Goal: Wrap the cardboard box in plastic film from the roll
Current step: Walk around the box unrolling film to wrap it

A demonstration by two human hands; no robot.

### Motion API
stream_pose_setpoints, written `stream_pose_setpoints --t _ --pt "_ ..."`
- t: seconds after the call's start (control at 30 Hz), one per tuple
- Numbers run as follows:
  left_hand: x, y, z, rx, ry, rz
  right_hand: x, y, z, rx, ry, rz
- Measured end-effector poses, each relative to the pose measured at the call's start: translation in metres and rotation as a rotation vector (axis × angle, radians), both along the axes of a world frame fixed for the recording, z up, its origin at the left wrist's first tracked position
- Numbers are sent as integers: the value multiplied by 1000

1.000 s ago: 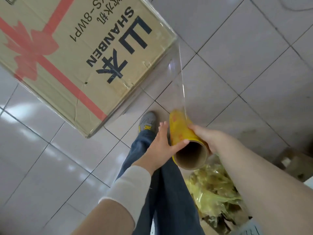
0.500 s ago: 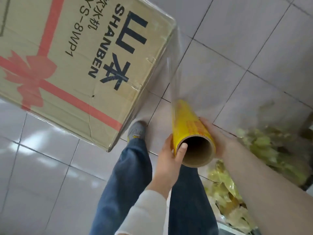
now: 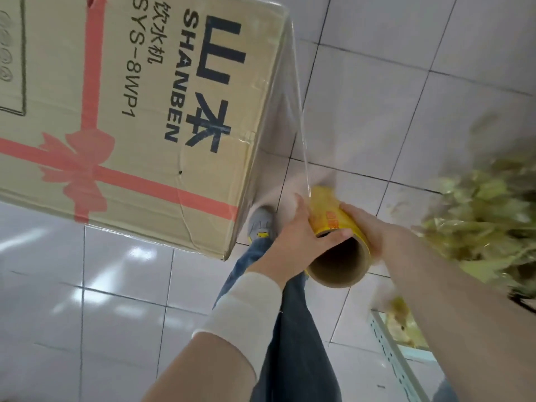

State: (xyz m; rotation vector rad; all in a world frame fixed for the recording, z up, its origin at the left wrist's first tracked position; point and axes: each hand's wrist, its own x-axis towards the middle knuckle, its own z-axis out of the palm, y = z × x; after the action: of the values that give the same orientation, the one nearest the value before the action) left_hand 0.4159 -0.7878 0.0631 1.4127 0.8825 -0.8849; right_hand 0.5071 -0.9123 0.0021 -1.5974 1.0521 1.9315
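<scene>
One cardboard box [image 3: 139,117] stands on the white tiled floor [image 3: 406,82], filling the upper left of the view. Its top face carries dark blue print: two large Chinese characters, the word "SHANBEN" beside them, three smaller Chinese characters, and the code "SYS-8WP1". A red printed ribbon with one bow [image 3: 77,169] crosses the same face. Clear plastic film [image 3: 290,134] runs from the box's right-hand top corner down its side to one roll [image 3: 333,224], held just off the box's near corner. The roll has a yellow wrapper with orange lettering too blurred to read, and its brown cardboard core faces the camera, open at the end.

Two hands hold the roll. The left hand [image 3: 293,236], with a white sleeve [image 3: 243,309] at the wrist, has its fingers closed along the roll's left side and the thumb laid across the core's rim. The right hand [image 3: 368,230] wraps around the roll's right side, fingers curled on it.

One grey shoe [image 3: 261,224] with a yellow mark shows below the box's corner, above blue jeans [image 3: 293,329]. A blurred heap of crumpled yellowish film [image 3: 478,221] lies on the floor at the right edge.
</scene>
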Motion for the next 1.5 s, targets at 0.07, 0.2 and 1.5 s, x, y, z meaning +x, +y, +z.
stream_pose_setpoints --t 0.07,0.2,1.5 --pt "-8 -7 4 5 37 5 -10 -9 -1 10 3 -41" --pt "-24 -21 14 63 47 -55 -29 -21 2 44 36 -50" --pt "-217 10 15 93 -70 71 -221 -5 -3 49 -81 -392"
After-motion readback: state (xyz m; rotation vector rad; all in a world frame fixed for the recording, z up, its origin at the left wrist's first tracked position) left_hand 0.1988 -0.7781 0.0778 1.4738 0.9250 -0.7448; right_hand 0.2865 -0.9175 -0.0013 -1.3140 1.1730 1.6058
